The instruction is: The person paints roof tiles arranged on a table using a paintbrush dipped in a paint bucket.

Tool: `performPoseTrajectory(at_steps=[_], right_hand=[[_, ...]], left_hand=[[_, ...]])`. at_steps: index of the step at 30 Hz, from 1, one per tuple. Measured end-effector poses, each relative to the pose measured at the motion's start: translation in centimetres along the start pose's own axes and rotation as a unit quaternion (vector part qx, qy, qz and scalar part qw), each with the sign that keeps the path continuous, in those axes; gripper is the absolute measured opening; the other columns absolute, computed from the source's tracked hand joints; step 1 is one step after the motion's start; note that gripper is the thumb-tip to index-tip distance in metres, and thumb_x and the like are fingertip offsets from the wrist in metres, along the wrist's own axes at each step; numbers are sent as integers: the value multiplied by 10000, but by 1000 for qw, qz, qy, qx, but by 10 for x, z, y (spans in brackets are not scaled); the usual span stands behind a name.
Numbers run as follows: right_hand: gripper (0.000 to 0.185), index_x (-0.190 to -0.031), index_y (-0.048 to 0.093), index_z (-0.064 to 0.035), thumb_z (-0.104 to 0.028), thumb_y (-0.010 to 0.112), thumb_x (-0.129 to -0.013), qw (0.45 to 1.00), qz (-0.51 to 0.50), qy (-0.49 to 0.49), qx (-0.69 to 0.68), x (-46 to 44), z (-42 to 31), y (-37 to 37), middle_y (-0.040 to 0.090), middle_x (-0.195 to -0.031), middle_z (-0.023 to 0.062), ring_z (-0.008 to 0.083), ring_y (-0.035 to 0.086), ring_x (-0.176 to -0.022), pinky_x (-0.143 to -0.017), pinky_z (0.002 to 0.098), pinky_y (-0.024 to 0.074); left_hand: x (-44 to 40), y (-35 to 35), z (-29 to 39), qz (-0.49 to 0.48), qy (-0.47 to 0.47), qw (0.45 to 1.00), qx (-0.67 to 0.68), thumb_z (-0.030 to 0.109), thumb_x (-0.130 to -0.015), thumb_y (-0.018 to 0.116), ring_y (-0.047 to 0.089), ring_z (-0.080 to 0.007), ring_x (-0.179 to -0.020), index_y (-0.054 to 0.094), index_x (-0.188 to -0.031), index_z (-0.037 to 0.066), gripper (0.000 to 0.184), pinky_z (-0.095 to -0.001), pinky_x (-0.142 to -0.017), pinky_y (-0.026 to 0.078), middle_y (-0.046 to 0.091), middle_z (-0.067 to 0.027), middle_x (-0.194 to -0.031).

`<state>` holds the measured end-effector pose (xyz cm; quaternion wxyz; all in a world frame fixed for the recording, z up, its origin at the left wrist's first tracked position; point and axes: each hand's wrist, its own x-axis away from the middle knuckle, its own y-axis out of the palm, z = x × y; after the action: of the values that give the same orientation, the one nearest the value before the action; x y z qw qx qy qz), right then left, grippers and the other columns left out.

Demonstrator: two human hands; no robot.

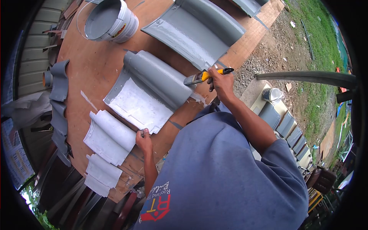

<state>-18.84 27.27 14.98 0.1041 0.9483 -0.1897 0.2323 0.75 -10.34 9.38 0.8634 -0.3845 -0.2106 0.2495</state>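
Note:
My right hand [221, 81] grips a paintbrush [203, 76] with a yellow and black handle. Its grey-coated bristles touch or hover just over the lower end of a curved roof tile [153, 76]; I cannot tell which. Grey paint covers that tile's raised roll and far edge, while its flat trough is still white. At the tile's near corner my left hand [145, 141] is closed, thumb on top, seemingly on the edge. Beside it lies a white roof tile [109, 134], with a smaller white tile [102, 172] beyond. A wet grey tile [195, 30] rests on the other side.
A bucket of grey paint [111, 23] stands on the wooden board [84, 69] at the far left. Grey tiles [59, 103] line the board's left side. To the right are a small paint pot [272, 95], more grey tiles [285, 124] and a curved post [306, 78].

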Motion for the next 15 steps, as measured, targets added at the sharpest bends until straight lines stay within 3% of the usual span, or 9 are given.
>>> performPoseTrajectory(at_steps=[9, 11, 12, 15], right_hand=[[237, -798, 687, 31, -175, 749, -897, 990, 34, 65, 118, -12, -2, -41, 647, -595, 101, 151, 562, -397, -350, 300, 436], [235, -801, 696, 43, -160, 743, -909, 993, 28, 2, 115, -7, -5, -19, 657, -611, 116, 156, 568, -399, -348, 306, 440], [244, -777, 673, 68, -143, 708, -893, 993, 11, 15, 119, -5, -8, -6, 671, -628, 130, 172, 619, -450, -389, 326, 505], [240, -799, 675, 67, -145, 717, -903, 998, 29, -31, 49, -4, -4, 19, 675, -635, 129, 170, 629, -466, -385, 322, 502]], left_hand=[[-2, -1, -5, -6, 4, 1000, -8, 213, -992, 757, 545, -207, -660, 620, -824, -22, 320, -411, -656, 468, 638, -106, -727], [-2, 1, -5, -8, -4, 1000, 3, 218, -990, 761, 537, -204, -660, 616, -818, -21, 328, -409, -653, 465, 633, -101, -726], [-2, 0, -5, -7, -13, 1000, 12, 224, -987, 764, 530, -201, -660, 612, -812, -20, 337, -407, -650, 461, 627, -96, -725], [-7, 0, -15, -18, -7, 1000, 9, 233, -985, 769, 531, -193, -662, 616, -817, -18, 339, -397, -649, 462, 629, -87, -724]])
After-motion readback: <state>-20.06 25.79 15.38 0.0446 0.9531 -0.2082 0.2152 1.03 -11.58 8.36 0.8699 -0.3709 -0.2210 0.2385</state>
